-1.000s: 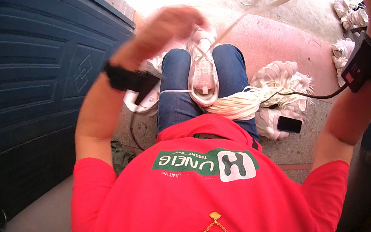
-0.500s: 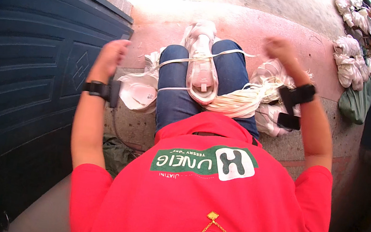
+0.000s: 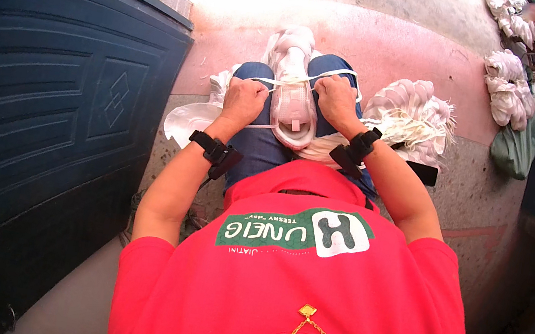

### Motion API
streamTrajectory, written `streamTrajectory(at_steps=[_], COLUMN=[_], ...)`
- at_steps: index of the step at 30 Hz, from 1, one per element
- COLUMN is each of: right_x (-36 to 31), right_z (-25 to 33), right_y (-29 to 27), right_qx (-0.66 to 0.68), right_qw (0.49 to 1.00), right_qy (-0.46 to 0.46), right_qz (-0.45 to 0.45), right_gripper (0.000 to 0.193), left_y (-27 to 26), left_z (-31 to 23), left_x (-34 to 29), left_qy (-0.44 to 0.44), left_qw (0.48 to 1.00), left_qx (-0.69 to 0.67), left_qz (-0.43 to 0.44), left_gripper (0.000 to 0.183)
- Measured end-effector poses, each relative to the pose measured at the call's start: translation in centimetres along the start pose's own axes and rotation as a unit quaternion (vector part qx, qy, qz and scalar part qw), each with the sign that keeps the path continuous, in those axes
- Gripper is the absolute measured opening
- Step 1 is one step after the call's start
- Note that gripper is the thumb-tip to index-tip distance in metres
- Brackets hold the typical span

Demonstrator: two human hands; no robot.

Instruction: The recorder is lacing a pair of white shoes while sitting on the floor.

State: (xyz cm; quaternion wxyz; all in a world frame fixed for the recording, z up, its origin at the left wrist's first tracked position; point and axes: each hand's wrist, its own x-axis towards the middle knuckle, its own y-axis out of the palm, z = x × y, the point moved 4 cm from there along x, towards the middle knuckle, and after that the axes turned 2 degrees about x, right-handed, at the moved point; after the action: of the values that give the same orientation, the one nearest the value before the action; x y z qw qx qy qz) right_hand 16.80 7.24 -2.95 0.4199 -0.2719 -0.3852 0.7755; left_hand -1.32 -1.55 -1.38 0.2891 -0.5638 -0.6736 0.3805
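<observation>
Hands cinching white cord round a bundle on the lap

Door point(image 3: 62, 109), big dark-blue panelled one, fills the person's left side; pale pinkish floor point(image 3: 396, 48) runs ahead w/ a speckled step point(image 3: 458, 188) nearer in. Red shirt point(image 3: 304, 290) takes up the lower view, jeans point(image 3: 253, 144) above it. Heap of white fibre bundles point(image 3: 408, 112) sits just right of the knees, more white bundles point(image 3: 509, 89) and a green bag point(image 3: 515, 152) well apart at far right, white bag point(image 3: 188, 120) beside the left knee, dark phone-like slab point(image 3: 424, 174) near the right forearm.

White bundle point(image 3: 293, 102) lies lengthwise on the lap btwn the thighs, a thin white cord point(image 3: 308, 80) crossing it. Left hand point(image 3: 244, 100) is fisted on the cord at the left thigh; right hand point(image 3: 334, 101) likewise clenched on it at the right side, fingers point(image 3: 326, 87) curled tight. Both wrists carry black strap units.

Bundle looks soft, light, squashy – prob. deforms under the cord, not fragile. Cord is thin, could slip or bite, so best taken wrapped round the fist close to the bundle. Knees and the fibre heap crowd the right side; door limits left elbow room
</observation>
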Motion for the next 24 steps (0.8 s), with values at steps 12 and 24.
streamTrajectory(at_steps=[12, 24], right_x=[0.4, 0.3], right_z=[0.6, 0.9], right_y=[0.5, -0.1], right_qx=[-0.016, 0.01], right_qw=[0.995, 0.997], right_qy=[-0.096, -0.069], right_qz=[0.022, -0.034], right_gripper=[0.017, 0.018], left_y=[0.4, 1.7], left_z=[-2.1, -5.4], left_x=[0.7, 2.0], left_qy=[0.031, 0.157], left_qw=[0.987, 0.928], left_qx=[0.156, 0.33], left_qz=[0.002, 0.066], left_gripper=[0.015, 0.01])
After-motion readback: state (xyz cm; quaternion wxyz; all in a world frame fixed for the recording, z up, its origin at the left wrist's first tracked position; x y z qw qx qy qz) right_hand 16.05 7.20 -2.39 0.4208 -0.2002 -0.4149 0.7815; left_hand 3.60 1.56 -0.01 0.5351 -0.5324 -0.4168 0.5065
